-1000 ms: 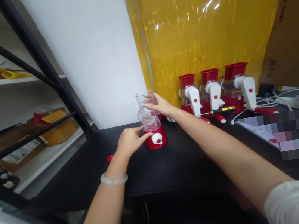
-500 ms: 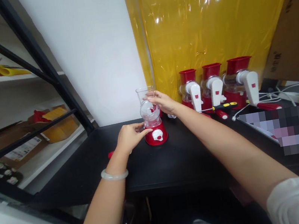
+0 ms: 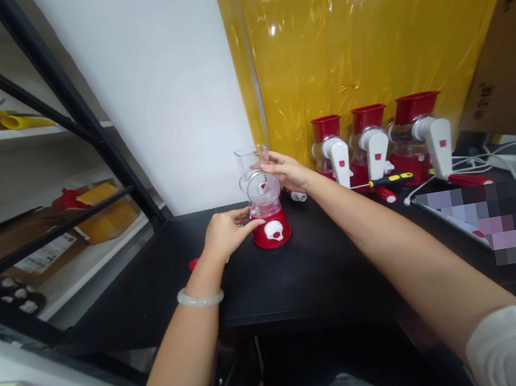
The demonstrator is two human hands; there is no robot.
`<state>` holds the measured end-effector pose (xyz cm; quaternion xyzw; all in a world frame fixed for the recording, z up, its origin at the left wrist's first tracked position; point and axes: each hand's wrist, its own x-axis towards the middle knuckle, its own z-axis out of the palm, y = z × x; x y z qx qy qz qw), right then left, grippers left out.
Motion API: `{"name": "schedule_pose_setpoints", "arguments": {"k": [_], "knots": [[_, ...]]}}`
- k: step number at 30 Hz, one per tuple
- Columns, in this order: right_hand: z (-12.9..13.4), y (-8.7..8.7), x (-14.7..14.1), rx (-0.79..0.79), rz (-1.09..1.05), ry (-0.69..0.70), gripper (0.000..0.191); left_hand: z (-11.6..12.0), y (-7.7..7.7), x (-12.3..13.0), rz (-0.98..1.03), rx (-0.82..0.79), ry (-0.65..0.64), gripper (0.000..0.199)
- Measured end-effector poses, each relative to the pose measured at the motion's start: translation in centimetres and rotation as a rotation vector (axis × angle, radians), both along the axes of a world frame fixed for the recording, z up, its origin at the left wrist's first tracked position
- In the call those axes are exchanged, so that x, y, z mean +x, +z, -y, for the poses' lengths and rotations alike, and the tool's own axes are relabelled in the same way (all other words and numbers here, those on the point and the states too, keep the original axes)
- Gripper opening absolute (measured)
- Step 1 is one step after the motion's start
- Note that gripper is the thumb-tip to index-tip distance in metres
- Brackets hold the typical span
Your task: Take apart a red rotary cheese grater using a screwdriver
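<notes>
A rotary grater's red base (image 3: pixel 265 237) stands upright on the black table, carrying a clear plastic housing (image 3: pixel 261 187) with a round front opening and a chute on top. My left hand (image 3: pixel 229 233) pinches the grater from the left, thumb at the top of the red base. My right hand (image 3: pixel 287 172) grips the clear housing from the right side, its fingers partly behind the chute. A white knob (image 3: pixel 274 232) shows on the front of the base. Beside my left wrist lies a small red part (image 3: pixel 193 264), mostly hidden.
Several assembled graters, such as this one with a white crank (image 3: pixel 439 148), stand at the right against yellow plastic sheeting (image 3: pixel 335 31). A yellow-black screwdriver (image 3: pixel 390 179), white cables and a tablet-like device (image 3: pixel 482 216) lie nearby. Metal shelving (image 3: pixel 56 75) borders the left.
The view has shifted slightly, so most things appear a little further right. Both hands keep their places on the grater, with no clear change in its parts.
</notes>
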<state>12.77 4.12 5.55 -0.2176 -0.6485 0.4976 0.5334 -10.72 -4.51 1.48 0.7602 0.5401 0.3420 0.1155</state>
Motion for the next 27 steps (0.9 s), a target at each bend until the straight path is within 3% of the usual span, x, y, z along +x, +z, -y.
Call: {"name": "schedule_pose_setpoints", "arguments": {"k": [7,13,22,27], "knots": [[-0.2,0.0,0.7,-0.016,-0.046,0.077,0.068,0.4,0.2,0.2,0.018,0.009,0.004,0.059],[0.0,0.2,1.3,-0.047,-0.091,0.169,0.06,0.6,0.1,0.3,-0.004,0.263,0.034,0.052],[1.0,0.5,2.8,-0.076,-0.062,0.142,0.052,-0.3,-0.8,0.4,-0.08,0.449,-0.165,0.033],[1.5,0.5,3.0,-0.133,-0.079,0.115,0.051,0.1,-0.7,1.0,-0.26,0.64,-0.171,0.023]]}}
